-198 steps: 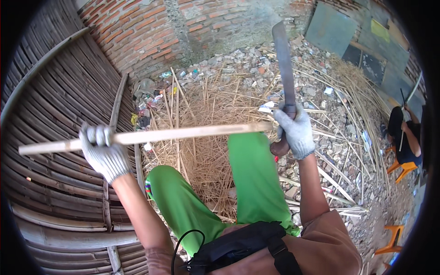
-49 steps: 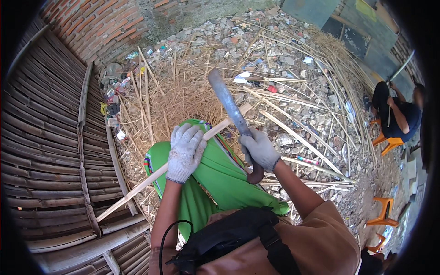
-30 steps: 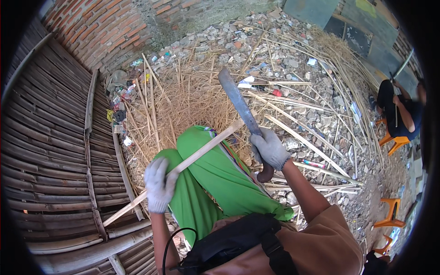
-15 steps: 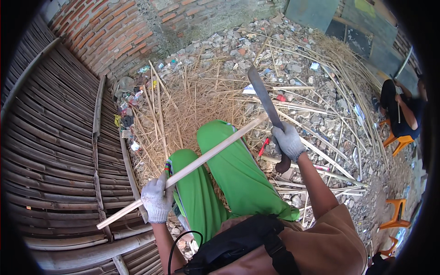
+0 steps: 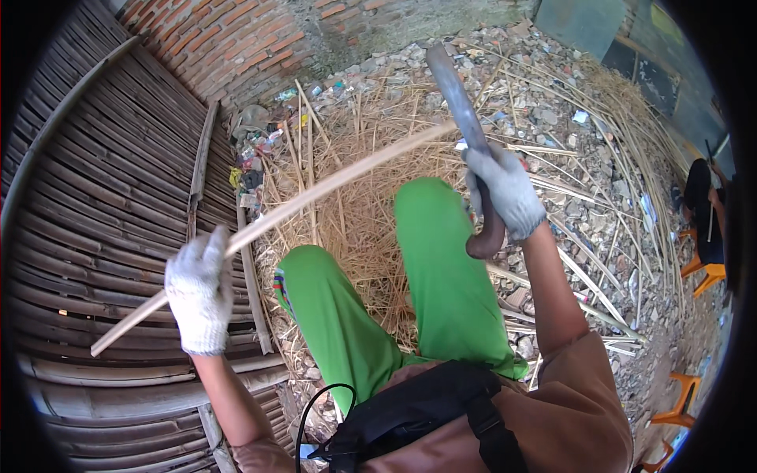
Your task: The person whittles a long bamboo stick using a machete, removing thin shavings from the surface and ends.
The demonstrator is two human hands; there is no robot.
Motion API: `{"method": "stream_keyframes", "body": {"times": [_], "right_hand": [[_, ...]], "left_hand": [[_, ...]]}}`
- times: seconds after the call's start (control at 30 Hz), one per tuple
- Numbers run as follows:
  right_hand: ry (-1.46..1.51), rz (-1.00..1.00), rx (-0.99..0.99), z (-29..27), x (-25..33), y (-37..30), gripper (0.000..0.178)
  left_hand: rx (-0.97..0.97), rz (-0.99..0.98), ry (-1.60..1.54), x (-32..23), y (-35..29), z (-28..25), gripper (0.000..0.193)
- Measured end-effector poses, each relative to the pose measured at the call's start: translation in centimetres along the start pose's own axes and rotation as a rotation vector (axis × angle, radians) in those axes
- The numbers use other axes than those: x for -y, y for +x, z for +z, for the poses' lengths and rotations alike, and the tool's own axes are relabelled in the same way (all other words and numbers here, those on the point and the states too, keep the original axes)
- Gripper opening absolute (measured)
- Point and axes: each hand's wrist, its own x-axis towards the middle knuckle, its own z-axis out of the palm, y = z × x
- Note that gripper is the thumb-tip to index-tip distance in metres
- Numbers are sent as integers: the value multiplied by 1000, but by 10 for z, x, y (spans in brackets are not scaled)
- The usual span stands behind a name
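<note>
My left hand, in a pale work glove, grips a long pale bamboo strip near its lower left end. The strip slants up to the right above my knees. My right hand, gloved too, is wrapped round the dark curved handle of a machete. Its blade points up and away from me, and the strip's far end meets or lies close by the blade's lower part. Whether the two touch, I cannot tell. My legs in green trousers are spread below.
A bamboo slat wall runs close along my left. Straw-like shavings and loose bamboo strips cover the rubble ground. A brick wall stands at the back. On the right, a person sits by orange stools.
Both hands have risen off my lap, the left moving left and up with the bamboo strip. The machete has come up too. My knees have spread apart, and the view has shifted.
</note>
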Motion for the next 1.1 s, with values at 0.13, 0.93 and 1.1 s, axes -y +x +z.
{"method": "stream_keyframes", "body": {"times": [0.13, 0.93, 1.1], "right_hand": [[44, -28, 37, 37, 27, 8, 30], [-565, 242, 504, 185, -266, -27, 34], [-689, 197, 532, 190, -275, -38, 41]], "left_hand": [[-11, 19, 215, 17, 40, -11, 37], [117, 205, -1, -36, -13, 146, 23], [-881, -417, -829, -20, -28, 131, 83]]}}
